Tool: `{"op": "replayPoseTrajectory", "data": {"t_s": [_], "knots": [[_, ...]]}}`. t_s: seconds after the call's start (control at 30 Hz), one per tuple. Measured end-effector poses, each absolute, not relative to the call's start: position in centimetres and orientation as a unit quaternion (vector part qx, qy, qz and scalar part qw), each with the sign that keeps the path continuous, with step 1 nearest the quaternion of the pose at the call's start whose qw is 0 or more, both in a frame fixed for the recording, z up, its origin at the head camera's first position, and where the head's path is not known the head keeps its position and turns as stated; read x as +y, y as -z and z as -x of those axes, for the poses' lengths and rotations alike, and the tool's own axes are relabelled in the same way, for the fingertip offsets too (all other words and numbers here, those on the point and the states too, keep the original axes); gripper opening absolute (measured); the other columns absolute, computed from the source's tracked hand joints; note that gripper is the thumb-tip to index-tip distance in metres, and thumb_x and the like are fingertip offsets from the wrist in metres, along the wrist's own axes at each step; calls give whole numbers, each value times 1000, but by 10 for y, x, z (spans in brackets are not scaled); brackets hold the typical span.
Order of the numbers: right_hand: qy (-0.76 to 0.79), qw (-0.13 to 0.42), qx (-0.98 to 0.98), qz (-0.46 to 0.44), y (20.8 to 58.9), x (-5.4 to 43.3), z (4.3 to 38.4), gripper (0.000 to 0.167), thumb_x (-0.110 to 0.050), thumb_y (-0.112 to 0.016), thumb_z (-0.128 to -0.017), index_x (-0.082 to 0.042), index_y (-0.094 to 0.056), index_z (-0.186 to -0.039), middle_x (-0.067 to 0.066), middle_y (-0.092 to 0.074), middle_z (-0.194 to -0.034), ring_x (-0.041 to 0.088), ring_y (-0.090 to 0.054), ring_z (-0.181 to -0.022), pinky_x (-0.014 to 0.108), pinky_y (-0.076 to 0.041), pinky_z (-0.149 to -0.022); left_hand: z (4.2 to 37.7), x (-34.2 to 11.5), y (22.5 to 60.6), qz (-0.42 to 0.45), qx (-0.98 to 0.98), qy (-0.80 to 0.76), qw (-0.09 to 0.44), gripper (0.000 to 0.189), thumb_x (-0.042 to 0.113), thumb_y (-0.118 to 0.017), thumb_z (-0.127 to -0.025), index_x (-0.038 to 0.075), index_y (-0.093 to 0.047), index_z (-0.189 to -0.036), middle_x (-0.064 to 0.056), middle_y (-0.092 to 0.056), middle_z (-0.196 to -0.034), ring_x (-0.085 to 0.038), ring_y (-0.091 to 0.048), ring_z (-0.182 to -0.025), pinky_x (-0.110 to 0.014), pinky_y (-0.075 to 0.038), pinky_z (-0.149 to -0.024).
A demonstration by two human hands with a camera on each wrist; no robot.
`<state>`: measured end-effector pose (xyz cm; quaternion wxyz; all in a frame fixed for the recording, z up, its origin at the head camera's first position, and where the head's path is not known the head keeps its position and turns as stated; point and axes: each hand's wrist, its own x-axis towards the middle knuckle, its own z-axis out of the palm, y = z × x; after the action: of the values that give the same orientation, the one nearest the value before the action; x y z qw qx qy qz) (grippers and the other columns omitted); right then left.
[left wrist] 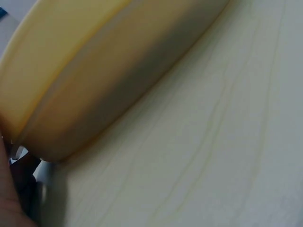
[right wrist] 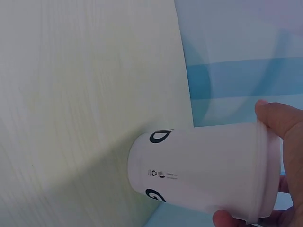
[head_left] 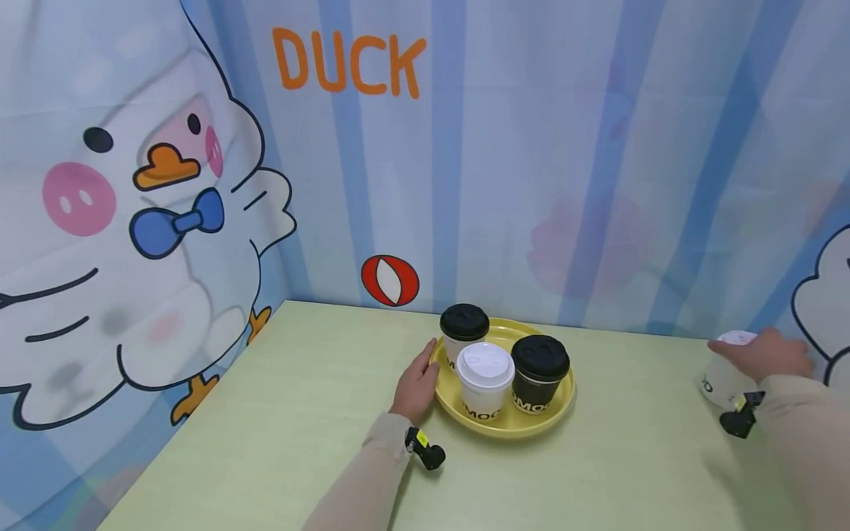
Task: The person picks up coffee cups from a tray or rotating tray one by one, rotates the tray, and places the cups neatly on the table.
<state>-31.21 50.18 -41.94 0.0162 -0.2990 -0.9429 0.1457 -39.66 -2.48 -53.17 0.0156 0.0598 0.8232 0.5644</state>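
A round yellow tray (head_left: 554, 422) sits on the table with three lidded paper cups on it: a white cup with a black lid (head_left: 464, 321), a white cup with a white lid (head_left: 485, 377) and a black cup with a black lid (head_left: 539, 372). My left hand (head_left: 417, 387) grips the tray's left rim, thumb on top and fingers partly hidden below. At the far right my right hand (head_left: 770, 355) holds another white paper cup (right wrist: 203, 165) by its white lid, thumb and fingers around the edge. Whether that cup's base touches the table cannot be told.
A pale yellow-green table (head_left: 332, 435) spreads beneath everything. Behind it hangs a blue striped curtain (head_left: 505, 162) with duck pictures, meeting the table's back edge. The right-hand cup stands close to that back edge.
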Motion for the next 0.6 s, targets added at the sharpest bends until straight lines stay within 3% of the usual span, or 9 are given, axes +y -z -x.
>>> {"op": "replayPoseTrajectory", "data": {"t_s": [0.2,0.43,0.6], "knots": [[-119,26,-943,309,423,501,312,113,-66,-54,-90,31,-22,-137,52,-32,-130,62,-35,-120,65,-42,-97,398,-24,532,-63,821,-568,15,53,33,-41,-107,29,-34,-159,9,-33,-162,-19,-28,-151,-46,-26,-122],[-118,58,-939,317,430,501,311,124,-79,-44,-88,35,-23,-130,56,-33,-122,62,-39,-113,67,-43,-93,400,-23,533,-63,820,-569,12,53,33,-41,-107,29,-33,-159,9,-33,-162,-19,-28,-151,-46,-26,-122],[-120,60,-934,333,432,494,311,123,-78,-40,-90,35,-19,-132,56,-31,-124,63,-38,-116,67,-41,-96,402,-24,536,-59,822,-566,15,53,34,-41,-106,30,-34,-159,10,-33,-162,-19,-28,-151,-46,-26,-121]]}}
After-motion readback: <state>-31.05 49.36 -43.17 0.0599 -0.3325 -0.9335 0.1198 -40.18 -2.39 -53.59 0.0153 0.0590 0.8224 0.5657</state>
